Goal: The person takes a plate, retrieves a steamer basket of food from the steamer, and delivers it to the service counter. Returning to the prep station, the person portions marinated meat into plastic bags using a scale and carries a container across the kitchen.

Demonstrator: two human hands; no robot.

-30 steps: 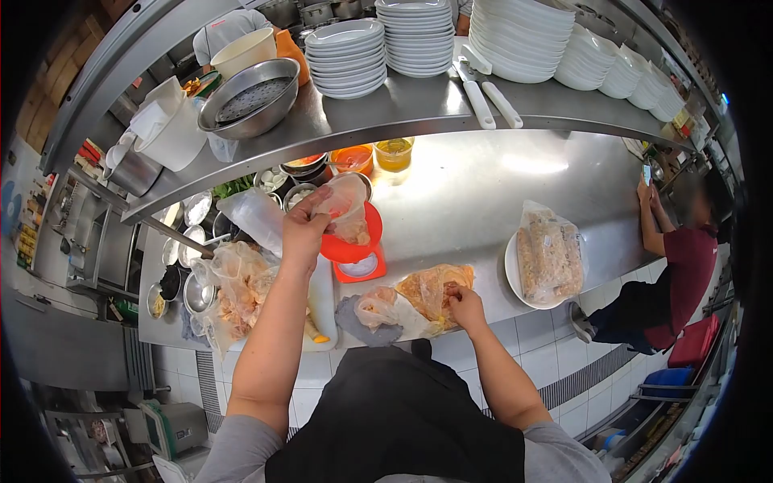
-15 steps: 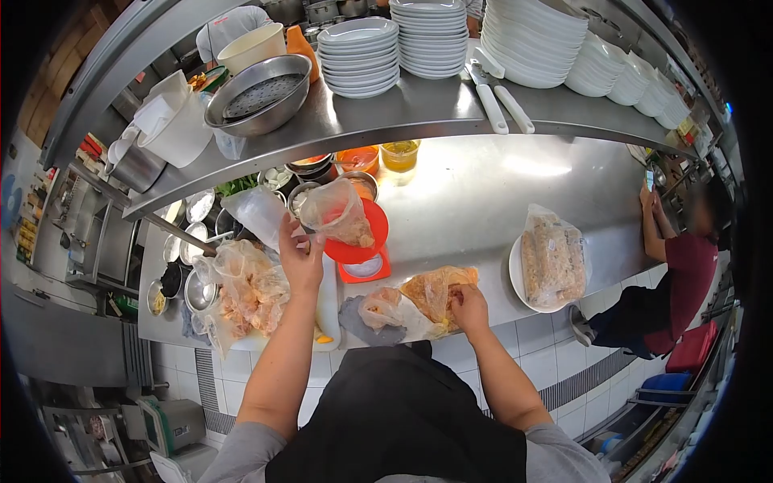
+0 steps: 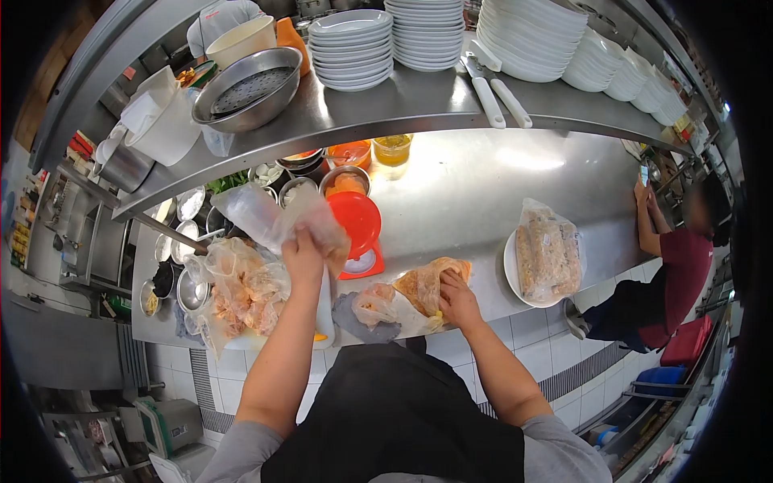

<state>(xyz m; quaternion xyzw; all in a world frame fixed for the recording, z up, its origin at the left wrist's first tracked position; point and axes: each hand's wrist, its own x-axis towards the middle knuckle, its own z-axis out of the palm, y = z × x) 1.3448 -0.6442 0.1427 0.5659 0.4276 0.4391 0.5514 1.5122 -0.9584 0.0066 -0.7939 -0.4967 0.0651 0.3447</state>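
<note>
My left hand is closed on a clear plastic bag with some food in its lower end. That bag overlaps the left side of a red round dish on a red kitchen scale. Near the counter's front edge, my right hand has its fingers curled over a plastic bag of orange-yellow food. Just left of it, a small knotted bag rests on a grey cloth. A large open bag of raw-looking meat pieces lies to the left of my left forearm.
A white plate holds a bagged block of food on the right. Bowls of ingredients line the back left. Overhead, a steel shelf carries plate stacks. A person in a maroon shirt stands at right, holding a phone.
My left hand has taken hold of the clear bag and shifted it left, partly off the red dish. My right hand has moved slightly up and left over the orange-yellow bag.
</note>
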